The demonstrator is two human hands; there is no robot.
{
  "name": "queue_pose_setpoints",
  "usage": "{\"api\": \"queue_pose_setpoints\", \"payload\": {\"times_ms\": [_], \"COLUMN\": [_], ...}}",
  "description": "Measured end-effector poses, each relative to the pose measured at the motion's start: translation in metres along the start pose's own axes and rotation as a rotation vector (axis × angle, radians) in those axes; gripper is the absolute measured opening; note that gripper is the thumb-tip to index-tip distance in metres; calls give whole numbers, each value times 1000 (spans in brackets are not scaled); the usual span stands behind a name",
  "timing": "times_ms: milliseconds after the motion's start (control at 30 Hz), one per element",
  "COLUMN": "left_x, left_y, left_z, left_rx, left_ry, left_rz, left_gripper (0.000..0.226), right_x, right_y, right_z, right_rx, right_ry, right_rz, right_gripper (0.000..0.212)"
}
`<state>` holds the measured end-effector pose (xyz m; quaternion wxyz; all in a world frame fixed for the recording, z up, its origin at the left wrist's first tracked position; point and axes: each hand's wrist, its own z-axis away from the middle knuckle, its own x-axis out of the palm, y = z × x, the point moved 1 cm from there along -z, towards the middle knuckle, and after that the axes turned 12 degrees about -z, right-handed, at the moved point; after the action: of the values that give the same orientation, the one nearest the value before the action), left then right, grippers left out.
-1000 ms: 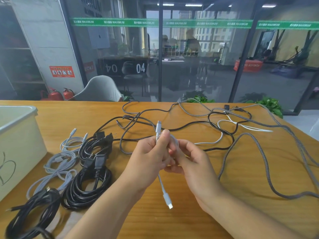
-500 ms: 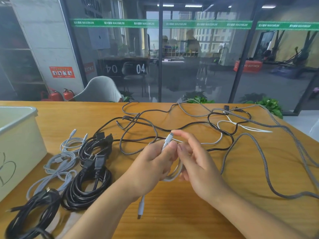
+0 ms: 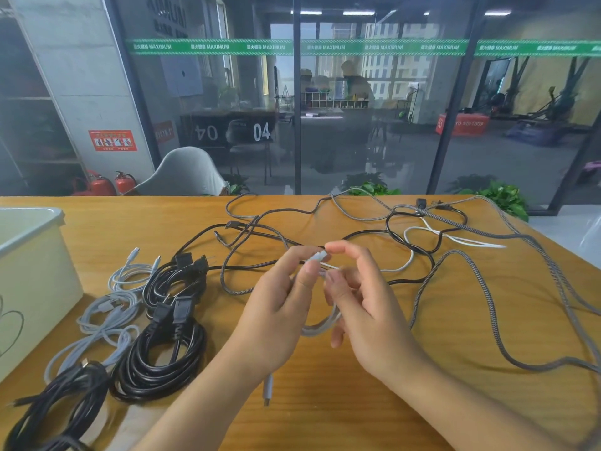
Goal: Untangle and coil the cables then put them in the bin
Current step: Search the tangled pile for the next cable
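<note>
Smooth white cable, looped, round.

Coiled cables right of bin

- I read "MAXIMUM" repeated along the green strip on the glass wall.
- I read "04" on the glass panel.
- I read "SOFTBOX", mirrored, on the red box.
</note>
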<state>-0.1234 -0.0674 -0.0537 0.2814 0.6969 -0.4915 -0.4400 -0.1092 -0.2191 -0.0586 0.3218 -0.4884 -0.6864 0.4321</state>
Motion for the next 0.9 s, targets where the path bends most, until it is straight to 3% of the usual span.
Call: {"api": "queue_pose_setpoints", "payload": {"times_ms": [100, 200, 333, 433, 500, 733, 900], "left_x": [-3, -5, -7, -9, -9, -10, -12], "left_y": [0, 3, 9, 11, 13, 15, 14], "left_z": [-1, -1, -3, -4, -5, -4, -4], "left_rx": [-7, -48, -93, -115, -119, -142, -184], "left_ry": [75, 145, 225, 260, 261, 257, 256], "left_rz": [16, 89, 175, 250, 268, 322, 389], "left_gripper": [30, 34, 33, 34, 33, 32, 32], "right_x": [-1, 0, 5, 17, 23, 15, -8], "right_y": [0, -3, -6, -7, -7, -3, 4], "right_z": [-2, -2, 4, 14, 18, 11, -4], "right_rx": [149, 289, 547, 605, 582, 604, 652], "right_ry": [6, -46, -305, -576, -639, -596, -302], "right_rz": [-96, -53, -19, 24, -4, -2, -67], "right_gripper": [26, 45, 59, 32, 20, 17, 15]}}
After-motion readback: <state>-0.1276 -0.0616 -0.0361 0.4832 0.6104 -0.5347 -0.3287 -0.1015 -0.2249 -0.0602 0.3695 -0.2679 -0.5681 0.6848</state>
